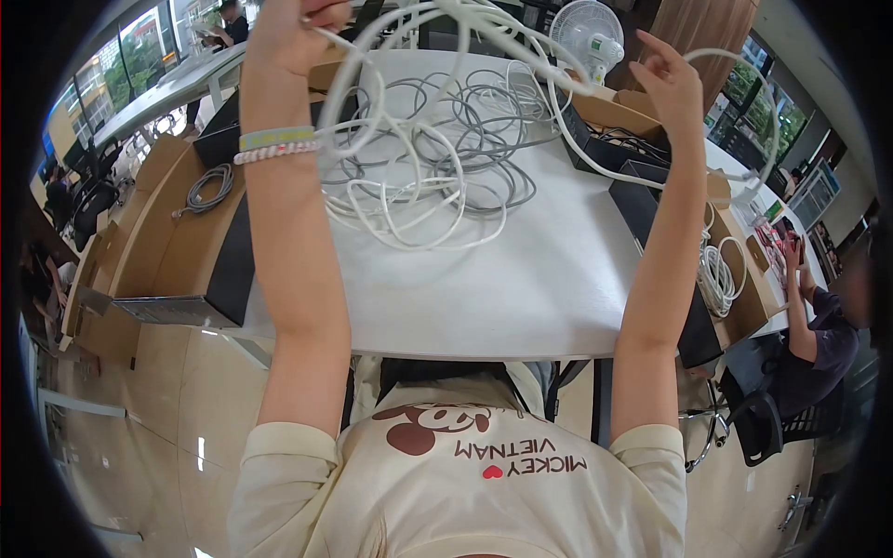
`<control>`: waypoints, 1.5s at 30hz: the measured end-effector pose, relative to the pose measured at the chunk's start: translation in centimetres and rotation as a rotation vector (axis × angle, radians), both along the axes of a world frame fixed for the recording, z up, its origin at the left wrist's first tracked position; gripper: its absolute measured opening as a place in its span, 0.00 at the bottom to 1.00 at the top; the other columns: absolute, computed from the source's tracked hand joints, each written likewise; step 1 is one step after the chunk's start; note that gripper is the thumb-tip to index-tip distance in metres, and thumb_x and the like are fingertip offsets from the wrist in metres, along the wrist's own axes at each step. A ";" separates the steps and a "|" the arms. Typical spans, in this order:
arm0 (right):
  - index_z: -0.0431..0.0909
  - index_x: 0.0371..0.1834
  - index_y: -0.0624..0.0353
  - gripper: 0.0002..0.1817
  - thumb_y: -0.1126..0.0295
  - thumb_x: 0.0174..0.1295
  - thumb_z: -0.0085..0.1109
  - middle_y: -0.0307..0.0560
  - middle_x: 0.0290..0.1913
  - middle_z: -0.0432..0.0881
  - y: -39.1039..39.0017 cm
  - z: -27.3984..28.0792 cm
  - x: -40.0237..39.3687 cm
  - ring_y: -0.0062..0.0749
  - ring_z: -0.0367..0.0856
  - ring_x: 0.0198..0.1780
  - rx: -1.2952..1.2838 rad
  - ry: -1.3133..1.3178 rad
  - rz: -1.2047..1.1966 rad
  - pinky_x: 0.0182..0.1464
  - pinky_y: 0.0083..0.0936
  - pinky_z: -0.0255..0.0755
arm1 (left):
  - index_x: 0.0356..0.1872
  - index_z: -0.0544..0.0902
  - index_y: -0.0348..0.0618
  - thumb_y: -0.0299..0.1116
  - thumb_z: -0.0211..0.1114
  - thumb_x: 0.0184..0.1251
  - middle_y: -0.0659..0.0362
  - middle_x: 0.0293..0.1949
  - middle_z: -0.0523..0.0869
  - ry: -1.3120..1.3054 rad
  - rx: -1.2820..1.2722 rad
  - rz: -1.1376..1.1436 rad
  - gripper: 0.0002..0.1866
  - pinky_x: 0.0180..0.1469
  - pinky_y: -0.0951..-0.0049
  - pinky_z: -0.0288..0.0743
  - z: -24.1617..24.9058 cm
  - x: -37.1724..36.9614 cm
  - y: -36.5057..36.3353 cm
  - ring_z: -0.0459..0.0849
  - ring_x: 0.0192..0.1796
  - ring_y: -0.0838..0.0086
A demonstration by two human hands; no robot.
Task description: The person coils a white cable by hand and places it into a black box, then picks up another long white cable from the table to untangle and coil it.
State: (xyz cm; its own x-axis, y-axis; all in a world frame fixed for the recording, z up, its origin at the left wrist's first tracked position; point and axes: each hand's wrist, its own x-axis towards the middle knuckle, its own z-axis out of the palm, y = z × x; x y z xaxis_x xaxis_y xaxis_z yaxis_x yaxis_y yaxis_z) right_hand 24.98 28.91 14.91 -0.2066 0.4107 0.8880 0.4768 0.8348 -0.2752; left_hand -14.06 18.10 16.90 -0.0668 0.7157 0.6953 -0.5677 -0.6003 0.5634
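Observation:
At the top edge, my left hand [302, 37] is closed on a white cable [372, 79], and part of the hand lies outside the view. Raised loops of this cable arch across the top, blurred in places. My right hand [672, 82] is up at the right with its fingers apart. A white cable strand [767, 88] curves out from behind that hand and down to the right. Between my arms, a tangle of white cable [409, 244] and grey cable [526, 181] lies spread on the white table [549, 298].
On the left, an open cardboard box [167, 246] holds a coiled grey cable [205, 189]. Boxes at the right hold black cables [623, 139] and a white cable coil [721, 274]. A white fan [588, 42] stands behind. A person [805, 325] sits at the right.

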 end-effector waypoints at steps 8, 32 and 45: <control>0.76 0.54 0.60 0.26 0.58 0.55 0.66 0.31 0.35 0.75 -6.9 2.8 -0.9 0.09 0.58 0.23 -0.177 0.017 0.588 0.22 0.10 0.48 | 0.33 0.75 0.36 0.28 0.49 0.70 0.60 0.25 0.80 -0.182 0.007 -0.140 0.09 0.12 0.88 0.51 0.3 -1.4 -1.3 0.64 0.15 0.87; 0.76 0.48 0.68 0.19 0.61 0.70 0.46 0.41 0.22 0.74 -3.9 2.4 -0.4 0.16 0.61 0.18 -0.208 0.617 0.576 0.20 0.14 0.51 | 0.50 0.74 0.33 0.29 0.49 0.70 0.50 0.40 0.82 0.017 -0.143 -0.059 0.13 0.13 0.92 0.65 -0.2 2.4 0.9 0.84 0.46 0.66; 0.73 0.40 0.65 0.13 0.65 0.70 0.44 0.39 0.22 0.69 -5.7 3.2 1.3 0.19 0.58 0.19 -0.243 0.873 0.957 0.25 0.17 0.55 | 0.60 0.64 0.30 0.35 0.70 0.52 0.43 0.52 0.76 0.704 0.100 1.355 0.36 0.42 0.71 0.78 -1.9 7.5 0.2 0.83 0.37 0.64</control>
State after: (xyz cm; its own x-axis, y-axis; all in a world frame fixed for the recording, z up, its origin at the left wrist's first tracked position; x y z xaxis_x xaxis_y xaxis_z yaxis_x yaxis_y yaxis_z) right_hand 26.28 23.17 18.07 0.0970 0.5907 0.8010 -0.6806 0.6266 -0.3796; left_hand -6.52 18.26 15.03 -0.2574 0.3397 0.9046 0.7784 -0.4818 0.4025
